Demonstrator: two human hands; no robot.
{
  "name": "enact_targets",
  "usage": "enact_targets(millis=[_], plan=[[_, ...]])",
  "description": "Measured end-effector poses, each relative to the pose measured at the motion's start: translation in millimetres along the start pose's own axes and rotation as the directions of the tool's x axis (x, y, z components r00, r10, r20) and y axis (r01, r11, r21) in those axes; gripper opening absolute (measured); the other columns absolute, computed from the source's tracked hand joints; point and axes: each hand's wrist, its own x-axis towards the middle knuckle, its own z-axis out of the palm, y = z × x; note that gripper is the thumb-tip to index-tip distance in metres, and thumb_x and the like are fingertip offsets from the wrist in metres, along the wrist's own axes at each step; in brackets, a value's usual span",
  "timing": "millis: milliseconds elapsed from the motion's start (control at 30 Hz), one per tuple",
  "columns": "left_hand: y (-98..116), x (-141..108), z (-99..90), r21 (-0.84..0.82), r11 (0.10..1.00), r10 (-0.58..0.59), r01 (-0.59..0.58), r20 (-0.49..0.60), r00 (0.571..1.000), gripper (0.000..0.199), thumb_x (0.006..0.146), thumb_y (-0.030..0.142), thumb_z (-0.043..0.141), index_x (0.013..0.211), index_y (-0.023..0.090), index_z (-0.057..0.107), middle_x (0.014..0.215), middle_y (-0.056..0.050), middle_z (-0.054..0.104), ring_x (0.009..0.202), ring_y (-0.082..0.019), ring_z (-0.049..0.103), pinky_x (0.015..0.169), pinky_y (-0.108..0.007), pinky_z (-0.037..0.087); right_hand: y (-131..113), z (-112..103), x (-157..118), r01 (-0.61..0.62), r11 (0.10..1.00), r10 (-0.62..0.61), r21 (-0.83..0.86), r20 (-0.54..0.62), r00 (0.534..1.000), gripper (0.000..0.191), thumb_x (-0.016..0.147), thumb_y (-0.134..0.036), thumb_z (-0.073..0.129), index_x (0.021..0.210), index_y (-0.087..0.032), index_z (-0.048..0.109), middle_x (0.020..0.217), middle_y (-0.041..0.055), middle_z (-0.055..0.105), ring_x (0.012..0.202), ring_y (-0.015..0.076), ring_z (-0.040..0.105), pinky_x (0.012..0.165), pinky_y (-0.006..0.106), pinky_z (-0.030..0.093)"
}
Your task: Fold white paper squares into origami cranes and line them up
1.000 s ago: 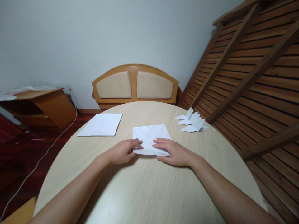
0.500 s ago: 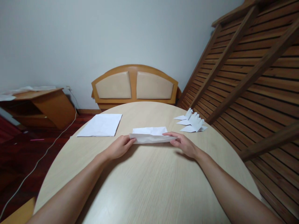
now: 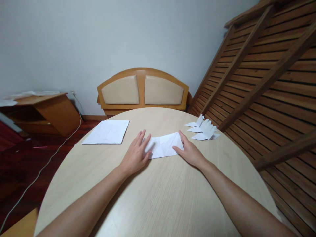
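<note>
Paper [image 3: 164,144], white, creased and folded into a strip, runs across the table [image 3: 158,197] from the left hand [image 3: 137,153] to the right hand [image 3: 191,151]. The left hand is loose, fingers spread over the strip's left end and thumb by the near edge; whether they press on it, I cannot tell. The right hand pinches the other end, thumb on top and fingers round the far corner.

Beyond the left hand, off to its left, lies a flat white stack [image 3: 107,132]; beyond the right hand, to its right, stand pointed white folded figures [image 3: 204,130], set close together.

The table is round, with pale wood grain. Far left of the grip, a pale cable [image 3: 41,171] trails over dark red floor [image 3: 27,158] near a wooden desk [image 3: 54,113]. Straight beyond is a padded headboard [image 3: 142,87] against a pale wall [image 3: 123,33]; right, a slatted wooden frame [image 3: 271,82] leans.
</note>
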Motion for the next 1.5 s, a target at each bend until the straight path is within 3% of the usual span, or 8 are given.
enact_targets(millis=[133, 300, 433, 700, 867, 1067, 1267, 1500], plan=[[8.7, -1.9, 9.8, 0.004, 0.999, 0.041, -0.042, 0.155, 0.987, 0.059, 0.095, 0.035, 0.052, 0.151, 0.022, 0.038, 0.169, -0.011, 0.006, 0.155, -0.035, 0.006, 0.120, -0.058, 0.026, -17.7, -1.3, 0.8, 0.087, 0.966, -0.118, -0.243, -0.116, 0.986, 0.080, 0.090, -0.045, 0.060, 0.158, -0.020, 0.025, 0.158, 0.0167, 0.036, 0.147, 0.0351, 0.032, 0.119, 0.058, 0.029], [18.5, -3.3, 9.4, -0.025, 0.996, 0.084, -0.080, 0.330, 0.940, 0.063, 0.099, 0.042, 0.046, 0.154, 0.015, 0.034, 0.165, -0.016, 0.019, 0.153, -0.033, 0.016, 0.122, -0.052, 0.024, -50.3, 11.8, -13.1, 0.294, 0.938, -0.233, -0.184, 0.294, 0.927, 0.070, 0.100, -0.055, 0.041, 0.159, -0.021, 0.025, 0.163, 0.0101, 0.033, 0.151, 0.0265, 0.026, 0.124, 0.051, 0.022], [22.1, -2.7, 6.1, -0.011, 0.995, 0.093, -0.097, 0.403, 0.911, 0.067, 0.101, 0.049, 0.039, 0.157, 0.014, 0.026, 0.164, -0.016, 0.023, 0.153, -0.030, 0.021, 0.123, -0.050, 0.022, -53.6, 21.0, -17.9, 0.256, 0.948, -0.144, -0.188, 0.465, 0.873, 0.067, 0.103, -0.058, 0.028, 0.159, -0.022, 0.026, 0.165, 0.0065, 0.025, 0.154, 0.0261, 0.016, 0.125, 0.052, 0.015], [24.3, -2.6, 6.8, 0.050, 0.995, 0.055, -0.084, 0.425, 0.903, 0.067, 0.102, 0.053, 0.035, 0.156, 0.014, 0.031, 0.164, -0.017, 0.023, 0.152, -0.032, 0.023, 0.121, -0.049, 0.023, -19.7, 8.3, -3.7, 0.000, 0.913, 0.118, -0.407, 0.264, 0.957, 0.071, 0.100, -0.059, 0.037, 0.155, -0.014, 0.035, 0.163, 0.0151, 0.027, 0.153, 0.0346, 0.017, 0.122, 0.059, 0.018], [31.3, -2.7, -1.0, 0.101, 0.989, 0.064, -0.108, 0.364, 0.929, 0.062, 0.103, 0.054, 0.034, 0.148, 0.013, 0.042, 0.156, -0.019, 0.040, 0.145, -0.034, 0.035, 0.115, -0.050, 0.032, -25.7, 8.9, -2.5, 0.162, 0.909, -0.126, -0.385, 0.117, 0.985, 0.047, 0.099, -0.037, 0.049, 0.140, -0.015, 0.056, 0.153, 0.0142, 0.047, 0.148, 0.0323, 0.033, 0.120, 0.054, 0.027], [39.8, -2.7, -17.4, 0.162, 0.980, 0.051, -0.114, 0.350, 0.935, 0.040, 0.103, 0.042, 0.039, 0.129, 0.017, 0.056, 0.129, -0.015, 0.060, 0.116, -0.032, 0.055, 0.097, -0.048, 0.047, -37.6, 8.7, -4.6, 0.407, 0.898, -0.374, -0.166, 0.201, 0.905, 0.029, 0.098, -0.030, 0.056, 0.124, -0.024, 0.067, 0.127, 0.0074, 0.068, 0.128, 0.0265, 0.052, 0.109, 0.049, 0.042], [37.4, -0.6, -25.8, 0.228, 0.966, 0.033, -0.122, 0.360, 0.932, 0.031, 0.102, 0.036, 0.042, 0.114, 0.018, 0.064, 0.104, -0.013, 0.063, 0.101, -0.030, 0.058, 0.088, -0.048, 0.050, -42.3, 3.0, -6.1, 0.436, 0.898, -0.405, -0.056, 0.283, 0.869, 0.030, 0.095, -0.032, 0.062, 0.123, -0.023, 0.068, 0.124, 0.0095, 0.068, 0.120, 0.0254, 0.057, 0.105, 0.046, 0.045], [17.2, -5.4, -10.1, 0.124, 0.973, 0.144, -0.196, 0.341, 0.929, 0.030, 0.100, 0.029, 0.046, 0.119, 0.009, 0.058, 0.148, -0.021, 0.048, 0.140, -0.031, 0.043, 0.115, -0.046, 0.038, -41.0, -3.4, -10.4, 0.395, 0.918, -0.344, -0.028, 0.436, 0.832, 0.079, 0.070, -0.061, 0.081, 0.136, -0.023, 0.061, 0.148, 0.0131, 0.053, 0.137, 0.0332, 0.046, 0.114, 0.052, 0.038]])
